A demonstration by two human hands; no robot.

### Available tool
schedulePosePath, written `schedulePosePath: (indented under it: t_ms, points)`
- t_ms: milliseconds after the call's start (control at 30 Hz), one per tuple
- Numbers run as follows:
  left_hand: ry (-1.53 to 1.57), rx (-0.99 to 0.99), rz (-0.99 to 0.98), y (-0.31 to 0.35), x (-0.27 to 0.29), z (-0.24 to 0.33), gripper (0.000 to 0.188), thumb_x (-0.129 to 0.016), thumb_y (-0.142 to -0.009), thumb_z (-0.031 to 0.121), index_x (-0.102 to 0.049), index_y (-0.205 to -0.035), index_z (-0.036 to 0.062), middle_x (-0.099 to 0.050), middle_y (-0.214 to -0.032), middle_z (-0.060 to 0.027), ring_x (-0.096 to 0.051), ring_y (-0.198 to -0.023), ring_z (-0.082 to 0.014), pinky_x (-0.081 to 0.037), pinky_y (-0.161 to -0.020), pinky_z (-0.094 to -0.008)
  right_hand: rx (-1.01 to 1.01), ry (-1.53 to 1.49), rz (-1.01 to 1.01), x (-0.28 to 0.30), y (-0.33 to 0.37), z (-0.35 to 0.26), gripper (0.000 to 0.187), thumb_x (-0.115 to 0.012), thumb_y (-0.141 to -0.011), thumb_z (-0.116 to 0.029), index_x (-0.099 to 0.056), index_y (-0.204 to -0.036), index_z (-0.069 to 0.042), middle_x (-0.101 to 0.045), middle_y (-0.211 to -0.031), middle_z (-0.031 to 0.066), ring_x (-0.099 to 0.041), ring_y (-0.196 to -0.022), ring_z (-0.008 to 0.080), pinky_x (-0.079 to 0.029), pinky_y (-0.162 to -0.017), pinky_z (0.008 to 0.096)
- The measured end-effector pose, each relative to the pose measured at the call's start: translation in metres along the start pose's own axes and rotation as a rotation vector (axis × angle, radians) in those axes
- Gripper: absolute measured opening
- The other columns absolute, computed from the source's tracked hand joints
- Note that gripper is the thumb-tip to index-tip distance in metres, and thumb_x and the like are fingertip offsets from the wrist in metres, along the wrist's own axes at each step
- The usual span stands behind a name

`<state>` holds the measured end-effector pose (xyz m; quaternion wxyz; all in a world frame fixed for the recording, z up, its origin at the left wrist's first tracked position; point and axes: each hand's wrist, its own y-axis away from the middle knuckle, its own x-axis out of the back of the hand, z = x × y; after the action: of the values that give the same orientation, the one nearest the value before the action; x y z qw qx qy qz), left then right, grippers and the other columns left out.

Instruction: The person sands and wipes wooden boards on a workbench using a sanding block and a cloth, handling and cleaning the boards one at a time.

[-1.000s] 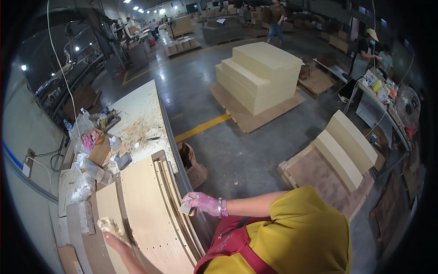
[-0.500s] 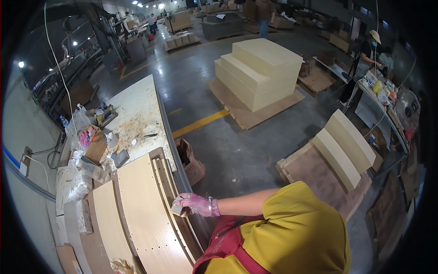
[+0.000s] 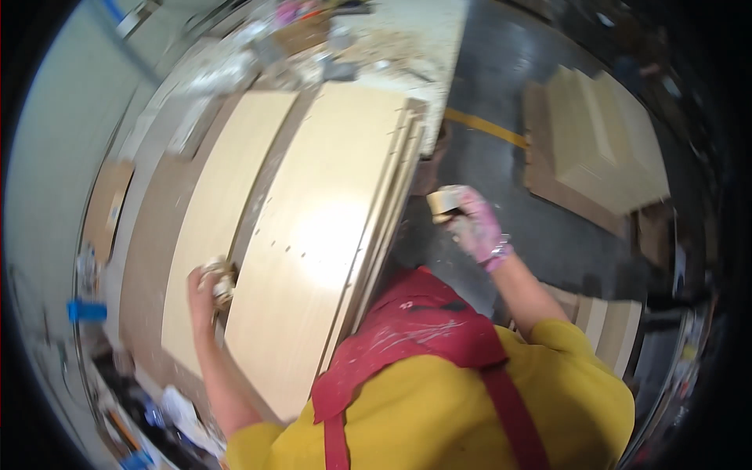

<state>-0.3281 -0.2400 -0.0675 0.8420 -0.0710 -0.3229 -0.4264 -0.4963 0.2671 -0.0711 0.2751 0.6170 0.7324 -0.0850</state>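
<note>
My right hand (image 3: 479, 227), in a stained pink-purple glove, is closed on a small sanding block (image 3: 443, 204) with tan and grey faces. It is held off the workbench, to the right of the stacked panels. My bare left hand (image 3: 201, 296) grips a crumpled whitish rag (image 3: 222, 280) over the narrow panel's right edge. The wide pale wooden panel (image 3: 313, 172) has small dark holes and lies on further panels whose edges show at its right. To its left, across a gap, lies the narrower pale panel (image 3: 223, 184).
Clutter with plastic bags (image 3: 235, 69), a cardboard box (image 3: 304, 33) and a flat grey block (image 3: 338, 70) covers the bench's far end. A stack of pale boards (image 3: 599, 145) stands on the floor at right. Curved pale pieces (image 3: 607, 329) lie nearer on that side.
The view has swung down and left over the bench. My right hand has lifted the sanding block off the panel edges and moved right. My left hand with the rag now shows fully.
</note>
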Motion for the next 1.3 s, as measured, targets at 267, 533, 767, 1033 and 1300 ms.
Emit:
schedulePosePath:
  t_ms: [267, 533, 767, 1033, 1300]
  points:
    - [-0.388, -0.236, 0.377, 0.024, 0.003, -0.029, 0.031, -0.062, -0.072, 0.005, -0.056, -0.102, -0.0014, -0.053, -0.110, -0.0154, -0.054, -0.097, -0.0308, -0.043, -0.085, -0.0342, 0.008, 0.009, 0.050, -0.008, -0.038, -0.037, 0.018, -0.048, -0.090, -0.012, -0.054, -0.103, -0.001, -0.061, -0.085, 0.0094, -0.058, -0.066, 0.0158, -0.045, -0.054, 0.0252]
    - [-0.052, -0.395, 0.519, 0.062, -0.021, 0.048, 0.040, -0.051, -0.075, -0.002, -0.048, -0.115, -0.0018, -0.049, -0.112, -0.0149, -0.048, -0.106, -0.0286, -0.034, -0.096, -0.0346, 0.642, 0.888, 0.099, -0.011, -0.107, -0.086, 0.027, -0.062, -0.083, -0.019, -0.056, -0.103, -0.003, -0.060, -0.091, 0.0077, -0.058, -0.078, 0.0151, -0.047, -0.069, 0.0268]
    - [-0.507, -0.268, 0.484, 0.073, -0.079, 0.064, 0.034, -0.056, -0.083, 0.012, -0.048, -0.114, -0.0015, -0.045, -0.119, -0.0179, -0.042, -0.109, -0.0362, -0.034, -0.094, -0.0429, 0.893, 1.253, -0.210, -0.063, -0.136, -0.038, 0.036, -0.063, -0.079, -0.028, -0.054, -0.108, -0.009, -0.060, -0.098, 0.0145, -0.060, -0.085, 0.0334, -0.047, -0.076, 0.0395]
    - [-0.587, -0.162, 0.510, 0.068, -0.081, 0.058, 0.029, -0.052, -0.087, 0.014, -0.049, -0.112, -0.0013, -0.047, -0.114, -0.0171, -0.045, -0.102, -0.0352, -0.036, -0.088, -0.0426, 0.715, 1.089, -0.307, -0.025, -0.231, -0.044, 0.038, -0.061, -0.078, -0.021, -0.052, -0.113, -0.009, -0.058, -0.104, 0.0115, -0.058, -0.092, 0.0299, -0.043, -0.083, 0.0391]
    - [-0.615, -0.202, 0.562, 0.067, -0.086, 0.066, 0.022, -0.051, -0.087, 0.011, -0.050, -0.103, -0.0030, -0.048, -0.104, -0.0166, -0.047, -0.094, -0.0345, -0.037, -0.084, -0.0407, 0.835, 1.367, -0.327, -0.023, -0.249, -0.078, 0.042, -0.062, -0.073, -0.015, -0.050, -0.113, -0.011, -0.058, -0.106, 0.0126, -0.059, -0.090, 0.0315, -0.044, -0.080, 0.0418]
